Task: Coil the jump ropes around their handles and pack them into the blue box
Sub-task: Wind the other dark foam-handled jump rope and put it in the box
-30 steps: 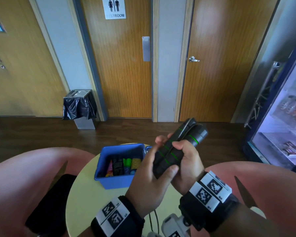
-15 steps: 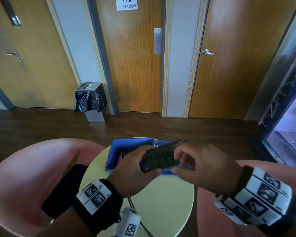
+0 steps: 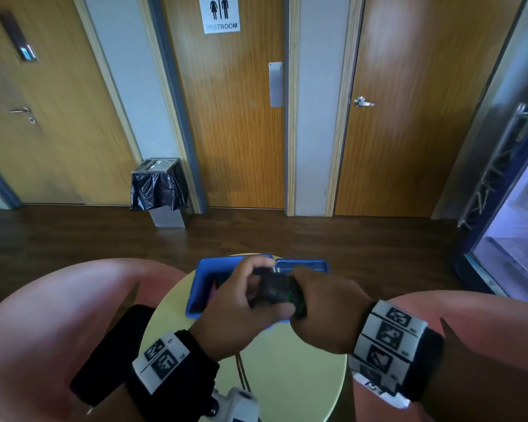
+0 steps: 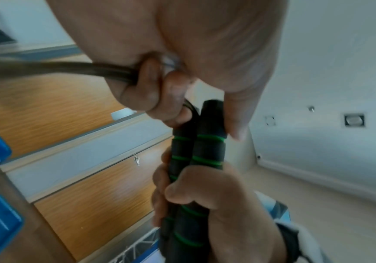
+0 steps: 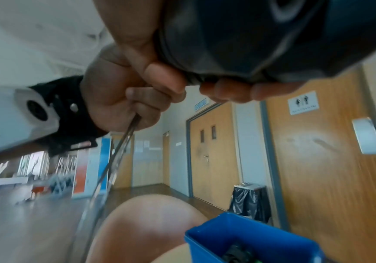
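The handles now sit lower, over the box; the right hand grips their near end, the left hand beside it.

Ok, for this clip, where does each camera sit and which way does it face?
Head: worn on the head, looking forward and down at the left hand and right hand above the blue box and round table, with doors beyond.
Left wrist: looks along the left hand, which pinches the rope, toward the right hand gripping the handles.
Right wrist: looks out from under the right hand toward the doors; the left hand and its wrist camera show.
Shared: both wrist views show the rope and the handles.
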{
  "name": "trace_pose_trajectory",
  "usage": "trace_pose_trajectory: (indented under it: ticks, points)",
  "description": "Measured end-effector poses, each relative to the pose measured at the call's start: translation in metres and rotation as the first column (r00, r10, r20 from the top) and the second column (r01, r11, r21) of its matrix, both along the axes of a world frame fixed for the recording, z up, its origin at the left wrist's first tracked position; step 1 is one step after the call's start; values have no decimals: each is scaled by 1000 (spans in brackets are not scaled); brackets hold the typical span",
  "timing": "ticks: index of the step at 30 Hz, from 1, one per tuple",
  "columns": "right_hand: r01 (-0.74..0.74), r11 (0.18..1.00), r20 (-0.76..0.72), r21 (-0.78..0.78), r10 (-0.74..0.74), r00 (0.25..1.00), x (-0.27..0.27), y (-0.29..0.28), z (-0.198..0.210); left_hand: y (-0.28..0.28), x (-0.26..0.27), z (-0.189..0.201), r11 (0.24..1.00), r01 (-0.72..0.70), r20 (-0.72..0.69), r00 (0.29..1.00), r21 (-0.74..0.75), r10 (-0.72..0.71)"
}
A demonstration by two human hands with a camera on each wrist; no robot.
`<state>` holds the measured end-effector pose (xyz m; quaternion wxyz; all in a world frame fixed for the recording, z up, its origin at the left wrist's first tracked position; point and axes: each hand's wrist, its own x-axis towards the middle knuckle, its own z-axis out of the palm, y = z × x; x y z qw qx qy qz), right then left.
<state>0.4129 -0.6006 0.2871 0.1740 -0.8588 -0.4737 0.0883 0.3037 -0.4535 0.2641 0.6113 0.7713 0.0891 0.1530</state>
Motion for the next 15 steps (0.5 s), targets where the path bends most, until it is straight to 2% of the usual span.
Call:
trace_pose_trajectory:
  ticks: [3,5,7,9,11,13,14,15]
  points:
    - [76,991,-227,108,-50,973,-3,1,-1,-7,6,5,973,-100,13,994,-208,105]
    - [150,975,-388,164,-76,918,-7,0,-4,-10,8,4,929,-106,27,992,-355,123]
    - [213,959,-530,188,-83,844,-9,-2,-7,-12,10,3,918,-81,10,996,-389,92]
    - [287,931,-667,224,-68,742,-10,-4,-12,-14,12,4,966,-57,-26,998,-251,52]
    - [412,880,-820,238,-45,570,-10,-7,-19,-14,15,3,999,-50,-59,997,-13,49]
    - [488,844,-922,224,21,387,-10,-11,-23,-13,14,3,968,-23,-68,997,249,42]
    - [496,839,-949,223,70,308,-10,-13,-23,-12,14,4,952,1,-64,998,305,19]
    - [496,837,-965,229,128,228,-11,-15,-23,-14,13,7,957,38,-63,998,286,-21]
